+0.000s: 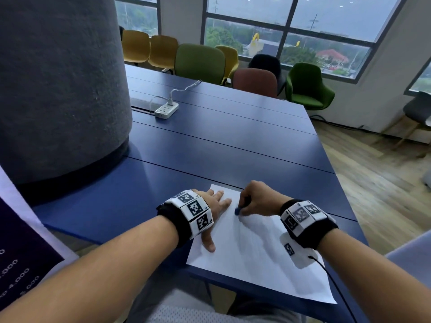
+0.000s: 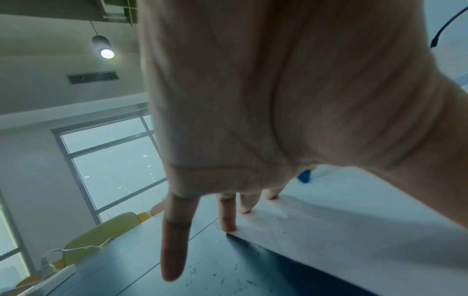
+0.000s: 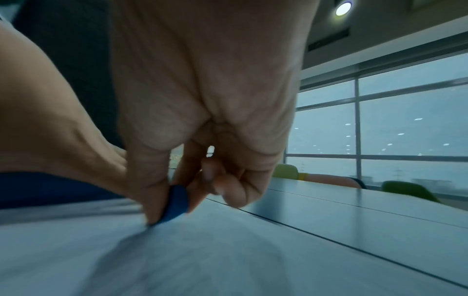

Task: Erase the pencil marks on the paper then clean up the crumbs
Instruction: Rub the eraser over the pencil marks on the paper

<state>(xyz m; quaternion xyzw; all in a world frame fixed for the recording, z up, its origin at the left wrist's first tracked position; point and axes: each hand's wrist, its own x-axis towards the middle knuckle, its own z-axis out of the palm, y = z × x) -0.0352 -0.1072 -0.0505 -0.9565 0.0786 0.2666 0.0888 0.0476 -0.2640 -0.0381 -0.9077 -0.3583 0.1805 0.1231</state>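
Note:
A white sheet of paper (image 1: 251,255) lies on the blue table (image 1: 221,141) near its front edge. My left hand (image 1: 215,206) lies flat on the sheet's left side, fingers spread and straight, holding it down. My right hand (image 1: 250,201) pinches a small blue eraser (image 1: 237,210) between thumb and fingers, its tip on the paper's upper part. The eraser (image 3: 176,203) is seen pressed onto the sheet (image 3: 177,256) in the right wrist view. Dark eraser crumbs (image 2: 228,278) lie scattered on the table beside the paper's left edge (image 2: 329,230). Pencil marks are too faint to make out.
A thick grey pillar (image 1: 58,85) stands on the left, close to my left arm. A white power strip (image 1: 166,110) with a cable lies farther back on the table. Coloured chairs (image 1: 200,60) line the far edge under the windows. The table's right edge (image 1: 338,183) drops to wooden floor.

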